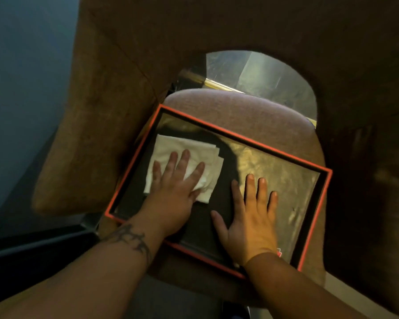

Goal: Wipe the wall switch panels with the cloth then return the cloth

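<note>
A folded white cloth (171,148) lies in the left part of a dark tray with an orange rim (240,137). My left hand (173,196) rests flat on the cloth, fingers spread, thumb over its lower right corner. My right hand (251,215) lies flat on the bare tray floor to the right of the cloth, fingers apart, holding nothing. No wall switch panel is in view.
The tray sits on the rounded seat (240,109) of a brown upholstered chair, whose backrest (124,65) rises behind and to the left. A blue-grey wall (21,88) stands at the left. A shiny floor (263,74) shows through the chair's opening.
</note>
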Tool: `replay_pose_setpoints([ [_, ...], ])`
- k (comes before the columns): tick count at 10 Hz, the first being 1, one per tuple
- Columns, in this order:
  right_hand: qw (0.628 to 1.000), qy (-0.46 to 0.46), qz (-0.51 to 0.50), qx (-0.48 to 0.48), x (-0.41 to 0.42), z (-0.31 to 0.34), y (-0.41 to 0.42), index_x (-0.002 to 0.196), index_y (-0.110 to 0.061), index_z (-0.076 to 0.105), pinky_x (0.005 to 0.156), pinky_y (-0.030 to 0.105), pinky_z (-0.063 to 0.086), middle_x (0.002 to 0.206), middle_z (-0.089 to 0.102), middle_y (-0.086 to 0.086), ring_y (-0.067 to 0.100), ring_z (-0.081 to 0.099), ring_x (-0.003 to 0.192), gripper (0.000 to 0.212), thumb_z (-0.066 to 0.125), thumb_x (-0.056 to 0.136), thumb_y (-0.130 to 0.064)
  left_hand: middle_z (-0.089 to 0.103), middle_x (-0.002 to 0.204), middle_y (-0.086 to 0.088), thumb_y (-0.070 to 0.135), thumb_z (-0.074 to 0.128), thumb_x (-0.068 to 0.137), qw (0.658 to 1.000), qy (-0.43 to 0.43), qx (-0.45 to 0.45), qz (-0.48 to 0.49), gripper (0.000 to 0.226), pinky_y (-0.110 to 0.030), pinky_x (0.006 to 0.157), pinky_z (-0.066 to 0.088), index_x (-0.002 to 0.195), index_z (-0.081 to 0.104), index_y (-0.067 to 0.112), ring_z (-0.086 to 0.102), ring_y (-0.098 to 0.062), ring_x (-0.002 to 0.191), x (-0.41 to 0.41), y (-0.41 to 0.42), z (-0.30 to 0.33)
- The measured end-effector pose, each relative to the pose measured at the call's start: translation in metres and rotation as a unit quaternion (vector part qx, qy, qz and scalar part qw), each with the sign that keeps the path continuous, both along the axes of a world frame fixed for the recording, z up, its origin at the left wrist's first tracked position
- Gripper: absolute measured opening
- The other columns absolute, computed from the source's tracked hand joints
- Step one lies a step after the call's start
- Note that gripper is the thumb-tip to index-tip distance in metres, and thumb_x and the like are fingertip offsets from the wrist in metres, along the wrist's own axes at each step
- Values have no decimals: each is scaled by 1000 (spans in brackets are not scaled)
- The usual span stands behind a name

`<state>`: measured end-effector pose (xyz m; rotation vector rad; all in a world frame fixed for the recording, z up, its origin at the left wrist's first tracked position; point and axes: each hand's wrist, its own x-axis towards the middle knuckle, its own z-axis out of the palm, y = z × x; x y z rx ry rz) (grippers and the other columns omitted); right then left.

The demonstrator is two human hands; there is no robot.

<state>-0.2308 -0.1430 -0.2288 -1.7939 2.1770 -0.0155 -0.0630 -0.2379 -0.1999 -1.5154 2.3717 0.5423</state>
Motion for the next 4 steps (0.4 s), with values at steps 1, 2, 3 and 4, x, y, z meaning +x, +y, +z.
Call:
replay_pose_setpoints([
  [1,1000,9,-1,13,2,3,-3,154,-19,17,117,57,-3,163,7,16,35,-10,148,85,30,88,-72,-22,168,-1,50,33,103,999,-16,27,-13,67,-53,124,-14,157,-5,40,-22,-25,154,8,-4,10],
  [2,998,17,13,51,4,18,-1,155,-21,8,117,55,-9,163,-4,15,35,-16,147,84,22,90,-72,-14,170,2,55,35,100,996,44,68,44,73,-45,127,-8,158,-5,36,-14,-19,156,11,21,40],
  [3,994,-16,-10,108,9,45,-11,154,-22,17,118,50,0,163,5,15,35,-4,148,77,37,91,-63,26,165,1,49,46,100,977,128,55,159,66,-34,123,16,158,21,29,22,-17,152,19,55,85],
  [4,979,-155,-39,123,13,90,-2,122,-24,61,100,37,41,132,59,9,30,51,125,35,54,91,-40,61,138,2,37,55,99,939,172,89,285,42,-28,104,43,139,55,26,57,-15,126,39,114,130],
])
